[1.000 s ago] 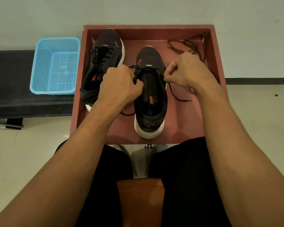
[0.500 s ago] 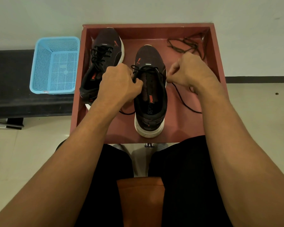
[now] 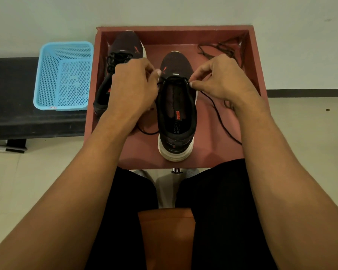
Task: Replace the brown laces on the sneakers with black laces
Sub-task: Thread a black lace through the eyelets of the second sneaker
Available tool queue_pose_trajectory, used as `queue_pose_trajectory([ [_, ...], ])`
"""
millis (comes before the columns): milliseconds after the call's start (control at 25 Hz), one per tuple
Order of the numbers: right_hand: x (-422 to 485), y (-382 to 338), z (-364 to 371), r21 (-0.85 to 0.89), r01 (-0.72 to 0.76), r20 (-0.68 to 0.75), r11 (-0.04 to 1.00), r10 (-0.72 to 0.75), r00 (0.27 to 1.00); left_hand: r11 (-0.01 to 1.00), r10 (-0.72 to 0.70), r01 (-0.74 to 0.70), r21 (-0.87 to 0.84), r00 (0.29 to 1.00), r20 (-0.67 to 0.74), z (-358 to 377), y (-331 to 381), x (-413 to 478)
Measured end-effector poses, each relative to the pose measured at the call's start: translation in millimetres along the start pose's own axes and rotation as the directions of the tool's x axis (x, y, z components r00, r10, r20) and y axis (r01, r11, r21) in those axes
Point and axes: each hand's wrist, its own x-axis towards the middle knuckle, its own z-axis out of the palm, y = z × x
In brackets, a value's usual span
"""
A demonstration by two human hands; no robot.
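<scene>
You are working over the near sneaker [image 3: 177, 112], which is standing upright in the middle of the red tray [image 3: 256, 61] with its heel toward you and its toe pointing at the wall. Your left hand [image 3: 134, 88] is curling at the shoe's left edge, thumb and fingers closing on the black lace [image 3: 220, 114] by the front eyelets, though the exact grip is hiding behind your knuckles. Your right hand [image 3: 220, 80] is pinching the same lace between thumb and forefinger at the shoe's right edge, the other fingers bending loosely. The lace is crossing the tongue between your hands, and its free ends are trailing onto the tray floor on both sides. The second sneaker [image 3: 123, 55], laced in black, is lying tilted just beside it on the left. The brown laces [image 3: 220, 50] are lying bundled in the tray's far right corner. A blue basket [image 3: 63, 75] is sitting on a black bench [image 3: 10, 94] left of the tray.
</scene>
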Motion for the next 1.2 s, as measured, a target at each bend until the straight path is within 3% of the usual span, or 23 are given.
queue_pose_trajectory([
  [200,2.7,2.1,1.1,0.000,-0.002,0.005,1.000,0.002,1.000,0.999,-0.034,0.034,0.005,0.992,0.125,9.8,-7.2,3.7],
  [360,2.7,1.8,1.8,0.020,-0.025,-0.017,0.999,0.026,1.000,0.999,-0.023,0.026,-0.023,0.995,0.100,11.1,-8.7,8.1],
  [600,1.3,5.4,0.6,0.023,-0.141,-0.037,0.990,0.142,0.989,0.993,-0.109,0.103,0.052,0.987,0.120,19.1,-12.4,10.0],
  [800,0.1,7.9,-2.6,-0.006,-0.241,-0.035,0.971,0.241,0.970,0.970,-0.156,0.142,0.199,0.986,0.058,25.2,-16.3,14.4],
  [960,3.0,9.4,-1.3,-0.039,-0.282,-0.046,0.958,0.281,0.959,0.967,-0.174,0.153,0.206,0.981,0.086,23.8,-16.7,13.9],
  [1080,1.3,10.6,-1.6,0.001,-0.235,-0.046,0.972,0.235,0.971,0.986,-0.127,0.114,0.119,0.986,0.106,17.2,-15.4,13.2],
  [1200,0.5,9.6,-1.2,0.117,-0.169,-0.079,0.979,0.178,0.981,0.999,0.011,-0.011,0.044,1.000,0.001,4.7,-8.0,7.9],
])
